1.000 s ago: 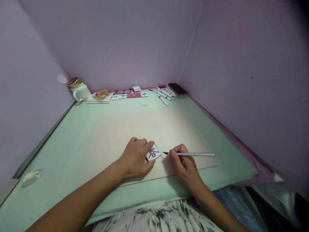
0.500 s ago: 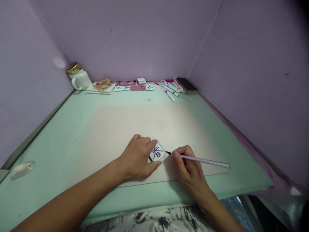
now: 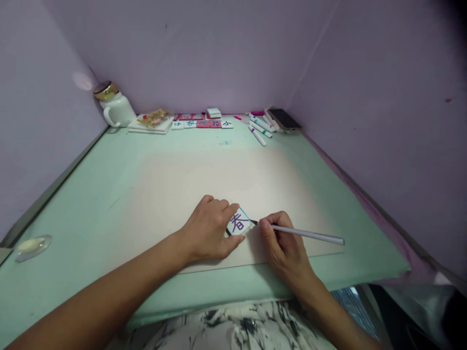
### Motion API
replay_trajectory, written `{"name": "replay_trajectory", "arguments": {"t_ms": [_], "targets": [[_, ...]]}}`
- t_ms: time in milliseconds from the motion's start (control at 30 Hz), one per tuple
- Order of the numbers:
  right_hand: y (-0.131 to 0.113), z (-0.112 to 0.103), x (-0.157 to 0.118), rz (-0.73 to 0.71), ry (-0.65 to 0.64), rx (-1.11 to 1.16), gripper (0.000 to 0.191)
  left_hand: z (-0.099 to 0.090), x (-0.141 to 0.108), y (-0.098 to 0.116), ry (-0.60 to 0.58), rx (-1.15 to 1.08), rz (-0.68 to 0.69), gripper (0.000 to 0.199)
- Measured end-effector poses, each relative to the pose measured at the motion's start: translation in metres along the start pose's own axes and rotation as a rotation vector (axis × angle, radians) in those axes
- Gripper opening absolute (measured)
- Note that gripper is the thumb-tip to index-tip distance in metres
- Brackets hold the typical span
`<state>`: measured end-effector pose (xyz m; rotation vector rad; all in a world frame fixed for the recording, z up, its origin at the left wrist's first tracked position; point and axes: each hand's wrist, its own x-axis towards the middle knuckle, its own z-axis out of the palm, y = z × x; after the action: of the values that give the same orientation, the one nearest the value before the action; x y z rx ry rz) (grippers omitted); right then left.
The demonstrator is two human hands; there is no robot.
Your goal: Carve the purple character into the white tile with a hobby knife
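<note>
A small white square tile (image 3: 239,221) with a purple character and a blue line along its upper right edge sits turned cornerwise on a pale board (image 3: 189,184). My left hand (image 3: 211,228) grips it between thumb and fingers at its left side. In my right hand (image 3: 284,240), a slim brush with a silvery handle (image 3: 314,235) is pinched near its dark tip. That tip is at the tile's right corner; whether it touches is too small to tell.
Along the back of the green-covered table (image 3: 91,180) are a white mug (image 3: 118,111), a packet (image 3: 155,118) on white sheets, lettered tiles (image 3: 206,124), several markers (image 3: 257,135) and a phone (image 3: 284,119). A small clear dish (image 3: 33,247) lies far left.
The view has tilted down slightly, so most things appear higher in the picture. Both hands keep their holds, and the brush tip remains by the tile's right corner.
</note>
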<state>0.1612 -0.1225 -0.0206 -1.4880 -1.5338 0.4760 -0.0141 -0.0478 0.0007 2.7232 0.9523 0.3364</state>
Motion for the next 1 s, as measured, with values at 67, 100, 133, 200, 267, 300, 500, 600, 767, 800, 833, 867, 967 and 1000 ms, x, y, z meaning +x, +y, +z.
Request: {"name": "replay_trajectory", "arguments": {"t_ms": [67,100,133,200,267,300,500,600,767,800,833,867,967,1000], "targets": [[0.0004,0.0008,0.0003,0.002,-0.003,-0.002,0.018,0.0001,-0.0003,0.0003,-0.003,0.005,0.002,0.044],[0.0007,0.0011,0.0003,0.003,-0.004,-0.003,0.017,0.0,-0.0004,0.0005,-0.005,0.008,0.002,0.044],[0.0009,0.0012,0.0002,0.004,-0.005,-0.005,0.017,-0.0001,-0.0004,0.0007,-0.007,0.012,0.002,0.044],[0.0011,0.0012,-0.0002,0.007,-0.012,-0.008,0.016,-0.0005,-0.0001,0.0012,-0.009,0.016,0.002,0.044],[0.0009,0.0009,-0.0007,0.009,-0.021,-0.013,0.017,-0.0009,0.0005,0.0015,-0.01,0.016,0.002,0.043],[0.0006,0.0008,-0.0009,0.01,-0.026,-0.017,0.017,-0.0011,0.0009,0.0016,-0.012,0.015,0.001,0.044],[0.0006,0.002,-0.001,0.001,-0.042,-0.024,0.017,-0.0005,0.0019,0.0014,-0.009,0.006,0.001,0.043],[0.0012,0.0018,-0.0018,-0.009,-0.046,-0.021,0.017,-0.0002,0.0017,0.001,-0.007,0.001,0.002,0.043],[0.0017,0.0009,-0.0032,-0.02,0.006,-0.01,0.018,-0.0012,0.0023,0.0,-0.013,-0.008,0.005,0.041],[0.0018,0.001,-0.003,-0.023,0.017,-0.008,0.018,-0.0016,0.0023,0.0,-0.016,-0.009,0.007,0.041],[0.002,0.0011,-0.0028,-0.026,0.024,-0.007,0.017,-0.0019,0.0023,0.0,-0.018,-0.01,0.009,0.041],[0.0022,0.0012,-0.0024,-0.029,0.025,-0.005,0.017,-0.0022,0.0022,0.0,-0.021,-0.011,0.011,0.041],[0.0025,0.0011,-0.0012,-0.035,0.014,-0.003,0.017,-0.0027,0.0021,0.0002,-0.025,-0.014,0.012,0.042],[0.0025,0.001,-0.001,-0.036,0.009,-0.003,0.017,-0.0027,0.0022,0.0002,-0.025,-0.014,0.012,0.042]]}}
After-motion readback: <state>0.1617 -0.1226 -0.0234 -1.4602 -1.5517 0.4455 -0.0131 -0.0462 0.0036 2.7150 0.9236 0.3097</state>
